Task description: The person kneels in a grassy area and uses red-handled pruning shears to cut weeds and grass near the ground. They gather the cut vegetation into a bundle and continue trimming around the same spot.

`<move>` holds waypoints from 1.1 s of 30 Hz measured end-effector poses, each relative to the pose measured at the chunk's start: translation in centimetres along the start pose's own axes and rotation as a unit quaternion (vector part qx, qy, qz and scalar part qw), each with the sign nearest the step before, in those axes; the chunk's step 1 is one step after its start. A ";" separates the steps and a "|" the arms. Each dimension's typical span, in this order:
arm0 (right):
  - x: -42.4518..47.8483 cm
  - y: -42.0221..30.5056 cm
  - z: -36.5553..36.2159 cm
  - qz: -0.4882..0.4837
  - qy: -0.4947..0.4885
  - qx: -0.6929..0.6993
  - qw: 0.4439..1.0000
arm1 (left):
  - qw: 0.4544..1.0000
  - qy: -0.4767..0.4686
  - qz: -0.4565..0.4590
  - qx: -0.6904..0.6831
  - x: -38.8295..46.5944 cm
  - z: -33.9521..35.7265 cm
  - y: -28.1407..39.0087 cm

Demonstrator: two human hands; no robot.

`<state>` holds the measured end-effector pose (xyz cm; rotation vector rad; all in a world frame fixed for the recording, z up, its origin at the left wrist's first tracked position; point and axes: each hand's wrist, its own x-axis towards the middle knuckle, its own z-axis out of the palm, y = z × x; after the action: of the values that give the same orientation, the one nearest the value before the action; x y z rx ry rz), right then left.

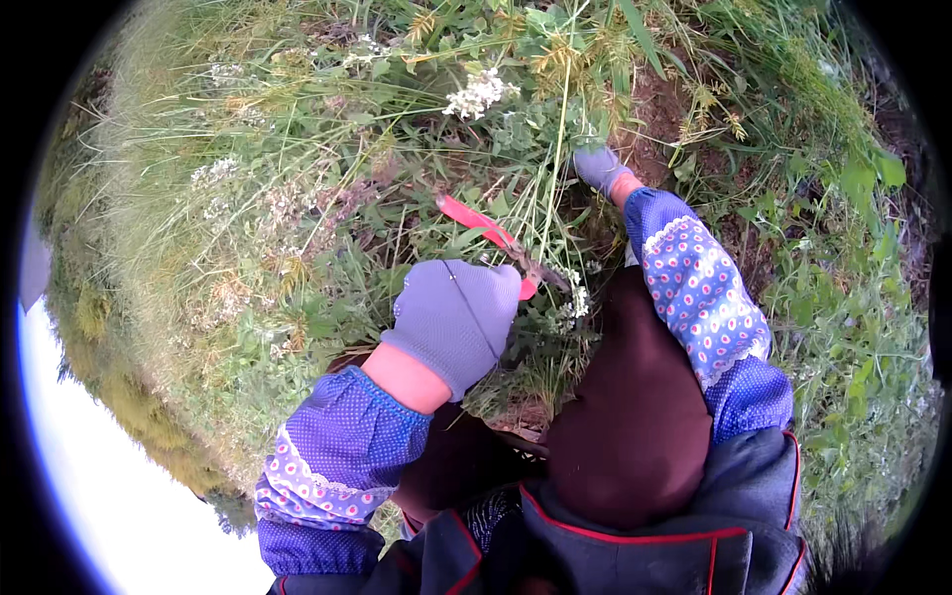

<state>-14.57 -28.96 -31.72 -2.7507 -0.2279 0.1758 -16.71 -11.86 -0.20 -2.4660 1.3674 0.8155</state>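
My left hand (461, 320), in a grey-purple knit glove, is closed at the pruning shears (526, 262) with red handles. One handle slants up and left, clear of my fist; the other shows only a short piece beside my fingers. The metal blades point right, towards a small white flower cluster (578, 297) and thin green stems (549, 201). Farther out, my right hand (597, 165), gloved alike, reaches down among weeds at the edge of bare soil. Leaves and grass hide its fingers, so whether it holds stems cannot be told.
Dense grass and weeds (335, 149) surround me, with a white flower head (480, 95) ahead. Reddish bare soil (658, 111) shows beyond my right hand. My bent knee in dark trousers (632, 416) stands just below the right sleeve. Broad-leaved plants (855, 372) grow at the right.
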 end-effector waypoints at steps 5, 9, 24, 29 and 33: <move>0.0 0.8 -2.0 -0.079 -0.139 0.112 0.981 | 0.998 0.052 -0.001 0.031 -1.3 2.8 2.7; 0.7 2.9 -1.8 -0.136 -0.191 0.083 0.969 | 0.998 0.041 0.025 0.045 -2.5 4.0 4.1; -0.8 0.8 3.2 0.005 -0.041 -0.002 0.999 | 0.994 0.067 -0.008 0.081 -2.0 3.8 2.9; -1.7 -3.7 6.2 0.252 0.214 0.344 0.879 | 0.994 -0.056 -0.026 0.095 -1.3 4.2 1.8; -2.6 -3.4 5.2 0.320 0.146 0.296 0.888 | 0.991 -0.065 -0.048 0.104 -1.4 3.2 2.2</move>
<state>-18.34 -24.46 -35.03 -2.0981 0.7100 -0.0096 -20.28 -10.69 -1.94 -2.2581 1.2129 0.7570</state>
